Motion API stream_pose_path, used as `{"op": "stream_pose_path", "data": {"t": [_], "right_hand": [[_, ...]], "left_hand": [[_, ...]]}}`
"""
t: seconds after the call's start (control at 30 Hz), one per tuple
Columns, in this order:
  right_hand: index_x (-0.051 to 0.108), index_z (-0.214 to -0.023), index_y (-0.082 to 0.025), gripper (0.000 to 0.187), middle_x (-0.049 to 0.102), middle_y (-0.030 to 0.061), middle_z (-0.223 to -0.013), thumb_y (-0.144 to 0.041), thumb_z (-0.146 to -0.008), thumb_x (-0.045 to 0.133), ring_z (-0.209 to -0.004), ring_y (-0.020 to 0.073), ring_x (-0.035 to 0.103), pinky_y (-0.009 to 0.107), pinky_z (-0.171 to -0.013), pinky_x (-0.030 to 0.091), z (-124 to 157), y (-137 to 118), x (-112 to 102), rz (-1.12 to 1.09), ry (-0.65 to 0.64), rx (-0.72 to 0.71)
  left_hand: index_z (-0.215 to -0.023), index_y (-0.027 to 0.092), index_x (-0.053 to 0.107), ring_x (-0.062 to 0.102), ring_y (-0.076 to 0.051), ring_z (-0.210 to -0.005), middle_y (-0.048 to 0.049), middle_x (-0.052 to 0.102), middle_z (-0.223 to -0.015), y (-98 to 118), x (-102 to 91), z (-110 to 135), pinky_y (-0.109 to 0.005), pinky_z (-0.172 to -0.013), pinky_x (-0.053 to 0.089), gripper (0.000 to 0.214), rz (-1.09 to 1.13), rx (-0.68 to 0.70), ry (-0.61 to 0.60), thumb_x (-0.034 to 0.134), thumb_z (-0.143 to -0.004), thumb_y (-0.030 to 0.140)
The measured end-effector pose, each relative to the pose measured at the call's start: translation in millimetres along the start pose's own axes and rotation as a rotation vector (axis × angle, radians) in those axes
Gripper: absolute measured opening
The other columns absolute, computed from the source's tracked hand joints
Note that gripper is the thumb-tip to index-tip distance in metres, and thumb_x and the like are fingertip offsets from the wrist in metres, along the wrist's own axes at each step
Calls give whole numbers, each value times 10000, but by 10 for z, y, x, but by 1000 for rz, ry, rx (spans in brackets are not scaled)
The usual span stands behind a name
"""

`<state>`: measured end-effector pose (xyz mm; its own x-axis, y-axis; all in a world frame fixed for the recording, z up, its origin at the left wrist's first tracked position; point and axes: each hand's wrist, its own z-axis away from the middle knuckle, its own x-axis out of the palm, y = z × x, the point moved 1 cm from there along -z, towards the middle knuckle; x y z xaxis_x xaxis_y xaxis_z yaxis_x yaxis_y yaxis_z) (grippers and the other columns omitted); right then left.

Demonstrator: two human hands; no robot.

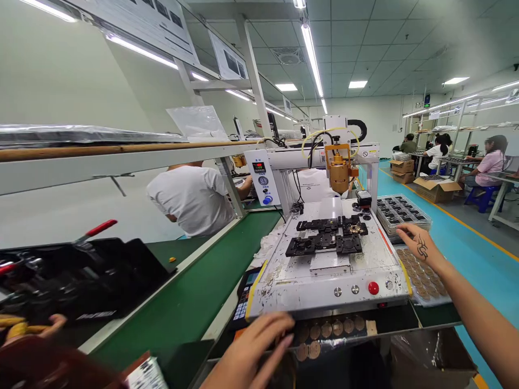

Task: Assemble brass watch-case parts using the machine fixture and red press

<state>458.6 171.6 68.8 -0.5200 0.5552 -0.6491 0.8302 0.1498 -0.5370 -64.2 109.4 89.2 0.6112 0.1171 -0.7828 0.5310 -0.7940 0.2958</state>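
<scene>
Your left hand [253,351], fingers flat and holding nothing, rests at bottom centre on the dark tray of round brown discs [330,328]; your right hand [417,243], open too, hovers farther right over another disc tray [425,278].

A machine [328,259] stood on the surface [182,302] ahead, its fixture blocks [326,237] lying on its deck under the dispensing head [339,170]. To its right lay a tray of discs [424,275], with stacked trays [401,213] behind it (nearer the aisle). The right hand [417,243] hovered over the disc tray; the left hand [253,348] rested before the machine, beside another strip of discs [332,329]
</scene>
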Motion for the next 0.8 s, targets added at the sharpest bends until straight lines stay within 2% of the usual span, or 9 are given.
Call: {"op": "stream_pose_path", "data": {"t": [0.1, 0.2, 0.27, 0.33, 0.43, 0.53, 0.6, 0.7, 0.8], "right_hand": [[748, -1064, -237, 364, 789, 54, -1079, -518, -1063, 518, -981, 236, 729, 323, -843, 578, 404, -603, -123, -89, -30, -54], [747, -995, -244, 339, 777, 35, -983, -498, -1072, 535, -909, 222, 715, 321, -810, 559, 854, -1067, -192, -222, -135, -83], [754, -984, -254, 331, 778, 33, -984, -501, -1068, 549, -920, 227, 719, 324, -820, 560, 1152, -1204, -202, -269, -170, -70], [765, -1012, -269, 319, 784, 35, -1033, -511, -1062, 563, -967, 234, 730, 318, -863, 570, 1439, -1181, -201, -283, -186, -37], [776, -1049, -293, 303, 791, 28, -1097, -531, -1045, 589, -1034, 233, 745, 264, -874, 589, 1825, -950, -249, -278, -156, 83], [788, -1059, -296, 318, 798, 21, -1069, -565, -1009, 628, -1013, 230, 758, 205, -805, 599, 2098, -746, -394, -262, -106, 219], [795, -1075, -294, 342, 798, 17, -1017, -585, -997, 633, -950, 221, 763, 191, -767, 602, 2187, -716, -492, -282, -111, 276], [800, -1080, -306, 366, 789, 5, -924, -609, -1000, 612, -825, 207, 755, 204, -716, 607, 2198, -771, -532, -345, -124, 319], [813, -1052, -316, 358, 797, 18, -941, -622, -969, 646, -853, 238, 761, 260, -765, 624, 2144, -839, -432, -358, -80, 282]], "left_hand": [[-1103, 261, 751, 749, -223, -1068, -62, 784, -1139, 91, 166, -949, -331, -948, 619, 219, 113, 2, -39, 556, -1032, 330], [-1107, 203, 746, 718, -246, -1081, -98, 776, -1133, 107, 484, -1885, -386, -993, 574, 219, 97, -28, -124, 569, -1008, 283], [-1189, 162, 738, 692, -257, -1163, -130, 759, -1224, 76, 713, -2403, -390, -1071, 522, 272, 13, -69, -201, 569, -996, 254], [-1208, 137, 744, 687, -288, -1183, -154, 757, -1255, 28, 912, -2795, -395, -1061, 518, 314, -26, -80, -263, 638, -958, 294], [-1123, 132, 783, 726, -306, -1077, -150, 796, -1177, -61, 1116, -3152, -366, -929, 555, 400, -84, -117, -414, 782, -846, 420], [-970, 152, 811, 743, -266, -909, -97, 827, -971, -115, 1200, -3341, -317, -795, 548, 411, -144, -148, -566, 842, -758, 502], [-905, 161, 806, 728, -225, -835, -68, 815, -876, -101, 1218, -3434, -304, -765, 539, 405, -176, -147, -636, 859, -728, 521], [-853, 147, 776, 693, -181, -745, -59, 778, -792, -5, 1236, -3546, -321, -754, 547, 436, -209, -138, -678, 843, -749, 565], [-803, 137, 746, 656, -165, -674, -52, 734, -716, 122, 1227, -3587, -326, -722, 541, 432, -196, -136, -637, 804, -793, 566]]}}
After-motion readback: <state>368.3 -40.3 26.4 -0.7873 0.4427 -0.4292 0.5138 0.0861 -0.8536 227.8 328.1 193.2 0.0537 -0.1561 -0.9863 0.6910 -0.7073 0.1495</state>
